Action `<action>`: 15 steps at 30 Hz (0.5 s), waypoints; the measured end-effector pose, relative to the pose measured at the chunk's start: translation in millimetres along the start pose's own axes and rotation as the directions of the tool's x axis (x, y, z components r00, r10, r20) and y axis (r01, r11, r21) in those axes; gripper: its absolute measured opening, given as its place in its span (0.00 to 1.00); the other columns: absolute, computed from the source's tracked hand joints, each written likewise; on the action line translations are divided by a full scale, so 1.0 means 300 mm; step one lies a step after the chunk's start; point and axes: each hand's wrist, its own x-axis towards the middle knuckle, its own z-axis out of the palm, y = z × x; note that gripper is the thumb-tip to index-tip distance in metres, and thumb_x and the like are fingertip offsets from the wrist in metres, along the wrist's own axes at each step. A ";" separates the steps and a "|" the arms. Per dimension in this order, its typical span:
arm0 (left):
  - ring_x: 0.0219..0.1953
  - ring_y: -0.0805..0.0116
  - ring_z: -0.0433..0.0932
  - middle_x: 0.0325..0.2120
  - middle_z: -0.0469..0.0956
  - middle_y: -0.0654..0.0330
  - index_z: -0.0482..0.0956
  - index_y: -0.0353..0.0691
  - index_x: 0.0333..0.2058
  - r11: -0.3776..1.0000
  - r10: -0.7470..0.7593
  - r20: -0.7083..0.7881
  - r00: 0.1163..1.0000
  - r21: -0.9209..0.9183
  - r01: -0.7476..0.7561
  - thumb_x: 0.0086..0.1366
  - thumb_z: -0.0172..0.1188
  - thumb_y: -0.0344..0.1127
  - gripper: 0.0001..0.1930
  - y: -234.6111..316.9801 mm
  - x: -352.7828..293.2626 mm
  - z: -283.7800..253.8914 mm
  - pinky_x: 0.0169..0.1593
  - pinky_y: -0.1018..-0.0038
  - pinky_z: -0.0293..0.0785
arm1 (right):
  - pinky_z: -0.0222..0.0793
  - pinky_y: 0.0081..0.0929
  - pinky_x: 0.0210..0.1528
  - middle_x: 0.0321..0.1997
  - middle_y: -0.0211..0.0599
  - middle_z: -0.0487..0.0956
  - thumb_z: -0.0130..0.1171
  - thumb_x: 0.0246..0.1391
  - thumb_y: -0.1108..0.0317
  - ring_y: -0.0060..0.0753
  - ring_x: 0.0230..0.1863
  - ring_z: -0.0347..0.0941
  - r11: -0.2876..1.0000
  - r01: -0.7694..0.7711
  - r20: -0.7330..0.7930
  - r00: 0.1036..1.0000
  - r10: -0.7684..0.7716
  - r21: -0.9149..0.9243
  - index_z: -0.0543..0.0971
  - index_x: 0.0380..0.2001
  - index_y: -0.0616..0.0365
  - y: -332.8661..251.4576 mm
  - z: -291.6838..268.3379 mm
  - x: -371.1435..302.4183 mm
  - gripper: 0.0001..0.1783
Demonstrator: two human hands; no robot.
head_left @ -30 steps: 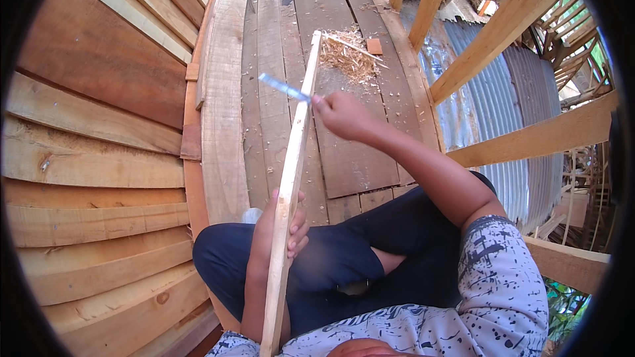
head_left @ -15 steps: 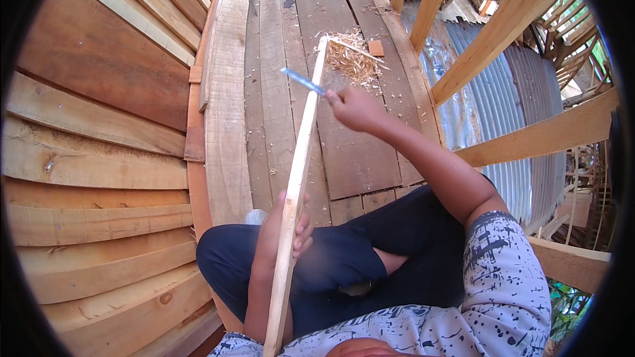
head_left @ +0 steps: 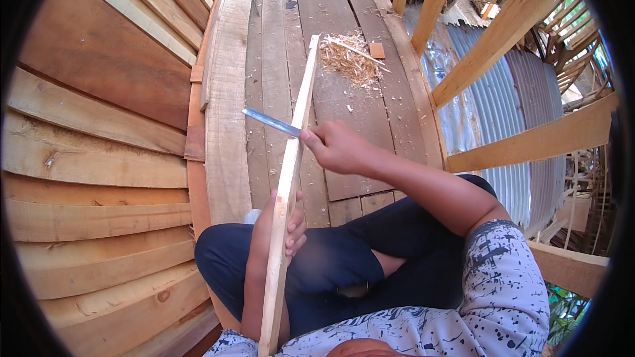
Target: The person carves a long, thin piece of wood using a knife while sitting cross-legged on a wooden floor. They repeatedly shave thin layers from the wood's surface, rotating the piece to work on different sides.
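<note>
A long, pale wooden stick (head_left: 286, 188) runs from my lap out over the plank floor. My left hand (head_left: 291, 228) is wrapped round its lower part from beneath. In my right hand (head_left: 337, 147) is a knife, its handle hidden in the closed fist. The knife's blade (head_left: 270, 121) lies across the stick about midway along the far half, its tip pointing left. Just beyond the far end of the stick, a heap of wood shavings (head_left: 350, 63) covers the boards.
A thin sliver of wood (head_left: 357, 51) and a small orange-brown block (head_left: 377, 50) lie at the shavings. A plank wall (head_left: 99, 165) rises on the left. Wooden rails (head_left: 529, 133) and corrugated metal sheets (head_left: 489, 86) stand to the right. My crossed legs (head_left: 331, 258) are below.
My right hand has drawn the knife along the stick toward me, from near its far end. The stick's far end has swung slightly left. My left hand keeps its hold.
</note>
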 end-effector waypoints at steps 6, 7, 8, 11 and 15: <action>0.10 0.73 0.60 0.16 0.62 0.63 0.66 0.35 0.52 0.999 -0.015 0.059 0.998 0.045 0.013 0.76 0.37 0.56 0.27 -0.005 0.011 0.007 0.10 0.78 0.58 | 0.66 0.51 0.29 0.17 0.56 0.75 0.45 0.67 0.52 0.56 0.20 0.73 0.995 -0.091 -0.157 0.983 0.096 0.040 0.78 0.20 0.69 0.046 -0.020 0.012 0.32; 0.10 0.75 0.59 0.16 0.62 0.64 0.66 0.34 0.52 0.998 -0.002 0.013 1.000 0.065 0.001 0.76 0.37 0.56 0.27 -0.002 0.005 0.013 0.10 0.80 0.58 | 0.65 0.50 0.26 0.15 0.54 0.74 0.44 0.68 0.51 0.53 0.18 0.72 1.000 0.007 -0.104 0.995 -0.005 0.025 0.77 0.19 0.68 0.021 0.014 -0.026 0.32; 0.10 0.77 0.59 0.16 0.61 0.65 0.66 0.33 0.51 0.996 0.012 -0.033 0.999 0.085 -0.009 0.76 0.37 0.55 0.27 0.000 0.002 0.032 0.10 0.81 0.58 | 0.65 0.50 0.27 0.15 0.56 0.74 0.46 0.67 0.51 0.55 0.18 0.72 0.998 -0.022 -0.054 0.998 0.026 0.059 0.77 0.20 0.69 0.015 0.019 -0.037 0.32; 0.10 0.79 0.59 0.16 0.61 0.66 0.66 0.31 0.51 0.991 0.008 -0.037 0.999 0.133 -0.003 0.76 0.37 0.55 0.28 -0.014 0.011 0.048 0.10 0.82 0.57 | 0.64 0.53 0.29 0.17 0.60 0.73 0.49 0.66 0.52 0.60 0.21 0.71 0.949 -0.281 -0.195 0.932 0.305 0.141 0.76 0.20 0.69 0.084 -0.065 0.012 0.30; 0.10 0.74 0.61 0.16 0.63 0.63 0.66 0.32 0.54 0.997 0.001 -0.005 1.000 0.073 -0.001 0.76 0.38 0.56 0.29 0.001 -0.001 0.021 0.11 0.78 0.59 | 0.65 0.52 0.28 0.17 0.59 0.73 0.47 0.66 0.50 0.59 0.20 0.72 0.993 -0.111 -0.084 0.990 0.114 0.034 0.77 0.21 0.67 0.023 -0.018 -0.040 0.30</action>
